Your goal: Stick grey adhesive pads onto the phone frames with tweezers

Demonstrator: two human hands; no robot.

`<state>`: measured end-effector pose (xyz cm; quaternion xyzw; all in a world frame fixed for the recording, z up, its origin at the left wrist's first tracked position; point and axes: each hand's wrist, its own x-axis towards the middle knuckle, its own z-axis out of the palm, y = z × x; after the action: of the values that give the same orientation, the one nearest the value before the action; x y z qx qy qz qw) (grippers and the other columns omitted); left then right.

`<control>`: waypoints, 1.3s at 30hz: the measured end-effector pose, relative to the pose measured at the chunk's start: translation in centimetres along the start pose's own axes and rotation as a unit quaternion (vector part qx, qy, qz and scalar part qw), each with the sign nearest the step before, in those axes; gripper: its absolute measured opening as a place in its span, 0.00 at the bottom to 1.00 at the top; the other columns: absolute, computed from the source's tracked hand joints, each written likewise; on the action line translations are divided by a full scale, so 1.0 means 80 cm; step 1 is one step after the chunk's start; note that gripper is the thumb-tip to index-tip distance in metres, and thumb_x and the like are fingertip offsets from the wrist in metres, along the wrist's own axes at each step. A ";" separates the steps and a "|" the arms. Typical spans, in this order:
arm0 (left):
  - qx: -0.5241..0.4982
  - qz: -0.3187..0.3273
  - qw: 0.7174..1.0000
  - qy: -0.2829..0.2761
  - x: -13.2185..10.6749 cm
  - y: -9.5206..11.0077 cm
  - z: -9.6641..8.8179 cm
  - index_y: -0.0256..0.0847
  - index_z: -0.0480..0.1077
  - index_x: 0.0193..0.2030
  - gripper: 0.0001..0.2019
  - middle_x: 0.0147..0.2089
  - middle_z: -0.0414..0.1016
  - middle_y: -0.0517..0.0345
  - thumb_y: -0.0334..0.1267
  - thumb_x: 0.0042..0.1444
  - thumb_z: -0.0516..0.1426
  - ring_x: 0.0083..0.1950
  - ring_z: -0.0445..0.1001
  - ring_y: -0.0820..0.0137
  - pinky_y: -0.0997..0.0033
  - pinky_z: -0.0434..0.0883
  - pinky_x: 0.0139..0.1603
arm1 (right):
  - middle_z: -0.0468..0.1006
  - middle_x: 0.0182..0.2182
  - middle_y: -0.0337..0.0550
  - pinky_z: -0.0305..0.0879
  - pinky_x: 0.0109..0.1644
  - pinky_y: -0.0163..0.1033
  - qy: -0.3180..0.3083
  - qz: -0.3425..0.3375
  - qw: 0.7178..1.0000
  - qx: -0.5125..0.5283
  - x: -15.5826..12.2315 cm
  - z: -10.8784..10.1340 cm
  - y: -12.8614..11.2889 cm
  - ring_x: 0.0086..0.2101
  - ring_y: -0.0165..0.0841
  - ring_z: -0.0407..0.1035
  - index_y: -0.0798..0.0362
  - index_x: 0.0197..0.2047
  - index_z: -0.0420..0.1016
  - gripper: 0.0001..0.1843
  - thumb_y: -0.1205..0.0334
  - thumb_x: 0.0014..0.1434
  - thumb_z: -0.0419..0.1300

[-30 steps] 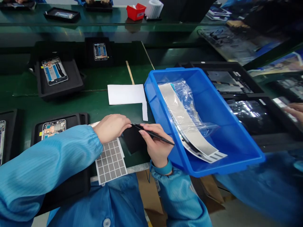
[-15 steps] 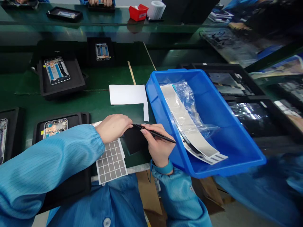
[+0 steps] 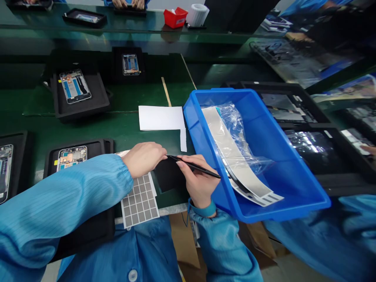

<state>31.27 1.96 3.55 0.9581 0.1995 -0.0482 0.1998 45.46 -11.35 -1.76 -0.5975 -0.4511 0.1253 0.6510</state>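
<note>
Holding black tweezers (image 3: 202, 169) in the right hand (image 3: 200, 182), tip just beside the left hand (image 3: 145, 158); can't tell what those tucked-away fingers grip, and a gridded sheet (image 3: 141, 202) is partly blocked below. Blue bin (image 3: 296, 196) alongside's got pale strips (image 3: 232, 154) and crinkly clear plastic (image 3: 234, 122) inside.

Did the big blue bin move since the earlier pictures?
No, not that I can see: the blue bin sits in about the same place, to the right of the tan strip. The whole view just slid a little.
</note>
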 end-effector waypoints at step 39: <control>-0.058 -0.300 0.899 0.314 -0.289 -0.083 0.058 0.37 0.55 0.69 0.29 0.70 0.58 0.39 0.26 0.60 0.50 0.73 0.54 0.52 0.42 0.62 0.70 | 0.83 0.26 0.42 0.69 0.26 0.35 -0.216 0.211 0.953 -0.026 -0.023 0.278 -0.123 0.25 0.33 0.75 0.54 0.30 0.81 0.07 0.59 0.53 0.72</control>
<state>7.39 -2.74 0.89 0.8051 0.5323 0.2086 0.1581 24.32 -0.32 3.50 -0.6545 -0.4475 0.3739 0.4812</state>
